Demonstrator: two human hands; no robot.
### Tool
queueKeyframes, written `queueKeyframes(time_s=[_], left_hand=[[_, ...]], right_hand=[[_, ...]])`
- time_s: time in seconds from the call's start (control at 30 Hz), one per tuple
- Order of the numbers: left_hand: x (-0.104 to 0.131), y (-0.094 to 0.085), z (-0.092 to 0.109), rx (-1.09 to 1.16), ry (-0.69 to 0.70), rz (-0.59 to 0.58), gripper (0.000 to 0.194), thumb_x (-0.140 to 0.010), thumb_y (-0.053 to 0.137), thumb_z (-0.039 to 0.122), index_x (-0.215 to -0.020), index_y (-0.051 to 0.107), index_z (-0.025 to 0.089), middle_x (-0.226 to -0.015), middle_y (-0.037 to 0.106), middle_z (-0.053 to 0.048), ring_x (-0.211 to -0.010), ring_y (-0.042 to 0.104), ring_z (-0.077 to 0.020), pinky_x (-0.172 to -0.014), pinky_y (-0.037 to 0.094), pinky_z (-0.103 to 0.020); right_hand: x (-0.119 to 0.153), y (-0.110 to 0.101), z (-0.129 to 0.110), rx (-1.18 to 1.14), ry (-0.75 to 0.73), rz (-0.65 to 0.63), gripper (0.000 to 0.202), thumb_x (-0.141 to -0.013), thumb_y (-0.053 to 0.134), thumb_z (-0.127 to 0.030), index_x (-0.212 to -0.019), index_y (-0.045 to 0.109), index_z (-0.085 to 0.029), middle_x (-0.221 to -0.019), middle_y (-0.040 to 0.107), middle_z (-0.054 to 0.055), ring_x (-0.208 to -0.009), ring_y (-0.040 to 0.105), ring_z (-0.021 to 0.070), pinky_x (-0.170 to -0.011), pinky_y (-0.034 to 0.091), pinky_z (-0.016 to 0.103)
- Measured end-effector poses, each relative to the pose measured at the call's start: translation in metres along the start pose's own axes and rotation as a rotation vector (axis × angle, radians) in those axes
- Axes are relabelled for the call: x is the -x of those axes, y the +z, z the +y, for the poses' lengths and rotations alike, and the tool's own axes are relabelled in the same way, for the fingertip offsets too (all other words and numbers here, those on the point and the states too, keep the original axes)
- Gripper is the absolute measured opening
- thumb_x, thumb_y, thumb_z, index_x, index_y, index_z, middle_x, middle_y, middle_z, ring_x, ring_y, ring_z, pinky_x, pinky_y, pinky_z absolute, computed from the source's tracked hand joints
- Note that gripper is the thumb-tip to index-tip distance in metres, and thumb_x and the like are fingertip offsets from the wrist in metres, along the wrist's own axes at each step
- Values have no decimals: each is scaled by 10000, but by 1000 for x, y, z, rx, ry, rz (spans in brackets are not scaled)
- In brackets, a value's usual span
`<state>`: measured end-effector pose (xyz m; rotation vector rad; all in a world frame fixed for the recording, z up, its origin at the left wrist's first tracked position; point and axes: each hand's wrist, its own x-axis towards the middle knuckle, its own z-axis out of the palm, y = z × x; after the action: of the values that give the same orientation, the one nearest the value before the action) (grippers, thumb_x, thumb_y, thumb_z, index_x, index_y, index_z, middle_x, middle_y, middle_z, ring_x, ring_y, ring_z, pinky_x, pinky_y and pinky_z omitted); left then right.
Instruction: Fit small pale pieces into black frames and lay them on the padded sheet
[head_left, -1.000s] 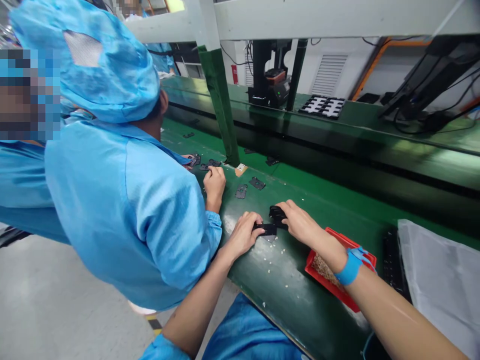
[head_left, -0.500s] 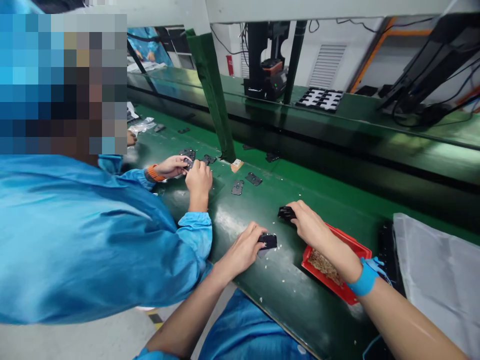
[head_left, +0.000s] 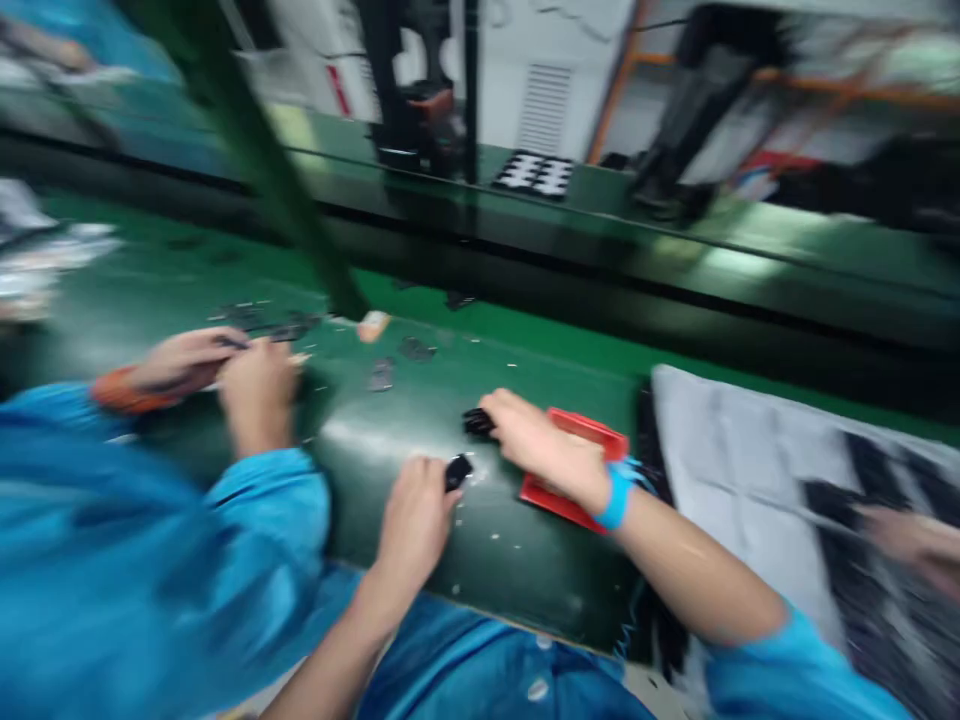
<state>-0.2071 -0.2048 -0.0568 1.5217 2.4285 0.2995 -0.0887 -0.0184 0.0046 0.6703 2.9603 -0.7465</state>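
Observation:
My left hand [head_left: 417,505] is closed on a small black part [head_left: 457,471] over the green table, near its front edge. Farther right and back, my right hand [head_left: 525,432] grips a black piece [head_left: 478,421] at its fingertips. My right forearm, with a blue band at the wrist, passes over a red bin [head_left: 562,503], hiding much of it. Small pale bits lie on the table near both hands. The picture is smeared by motion, so details of the held pieces are unclear.
At left, a co-worker's hands [head_left: 259,385] hold a dark part. Flat dark plates [head_left: 381,374] lie near a green post [head_left: 300,200]. On the right is a white divided sheet [head_left: 720,460] with dark pieces, and another person's hand [head_left: 900,535] reaches over it.
The view has swung right, bringing the white sheet and another person's hand into sight. My left hand has turned more upright around its part. My right hand still holds its black piece.

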Motion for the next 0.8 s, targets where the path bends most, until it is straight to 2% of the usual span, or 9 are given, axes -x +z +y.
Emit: queueKeyframes(time_s=[0.07,0.2,0.33,0.4,0.47,0.5,0.6,0.7,0.8], left_hand=[[-3,11,-10,-37,69,61,70,-1001,564,237,-1042,547,183,-1013,624,-140,-992,611,-362,-886,534,-470],[-20,34,-37,109,185,115,212,-991,518,337,-1137,515,183,-1033,638,-137,-952,655,-351,-830,548,-444],[-34,26,-54,153,177,124,173,-1006,462,392,-1050,531,240,-1003,646,-95,-872,677,-309,-766,541,-404],[-46,16,-53,106,128,189,173,-1005,461,402,-1000,541,249,-984,637,-89,-860,660,-310,-760,534,-405],[-60,9,-44,116,113,218,101,-964,479,300,-976,559,240,-979,632,-95,-905,653,-317,-807,538,-414],[-66,6,-38,150,129,201,100,-914,484,212,-958,571,230,-970,631,-99,-926,652,-317,-843,541,-419],[-79,1,-21,303,180,67,271,-715,462,19,-861,585,212,-880,617,-89,-890,650,-296,-851,547,-415],[-78,-3,-19,371,233,-14,377,-679,438,-52,-893,616,202,-926,633,-81,-950,658,-267,-898,558,-395],[-68,-9,-25,378,247,-44,506,-692,443,-82,-1050,646,212,-1060,660,-72,-1080,655,-243,-1003,548,-379]], right_hand=[[4,1,-7,63,-8,-34,363,-975,474,7,-1246,626,-181,-1244,677,94,-1113,653,207,-988,523,342],[1,7,-3,179,14,-54,314,-988,487,3,-1238,630,-123,-1205,696,136,-1035,692,243,-907,567,376],[7,15,-1,238,-39,-32,278,-1008,462,-7,-1205,620,-122,-1175,698,130,-1005,695,246,-872,580,380],[8,21,-2,250,-85,-12,267,-1025,454,-23,-1217,599,-138,-1177,694,111,-1021,685,241,-884,578,375],[6,28,-4,253,-114,8,263,-1038,447,-32,-1228,581,-154,-1193,688,101,-1060,671,238,-918,574,376],[4,31,-6,252,-115,17,266,-1036,451,-28,-1231,576,-157,-1203,684,102,-1075,664,239,-933,572,380],[-4,38,-12,240,-75,33,317,-995,474,22,-1262,562,-126,-1229,659,135,-1107,645,254,-960,572,399],[-10,42,-17,236,-8,34,413,-954,449,77,-1326,530,-83,-1273,614,187,-1144,619,276,-973,568,421],[-14,44,-20,244,34,-4,346,-975,424,52,-1229,585,-119,-1271,593,194,-1142,602,285,-964,566,439]])
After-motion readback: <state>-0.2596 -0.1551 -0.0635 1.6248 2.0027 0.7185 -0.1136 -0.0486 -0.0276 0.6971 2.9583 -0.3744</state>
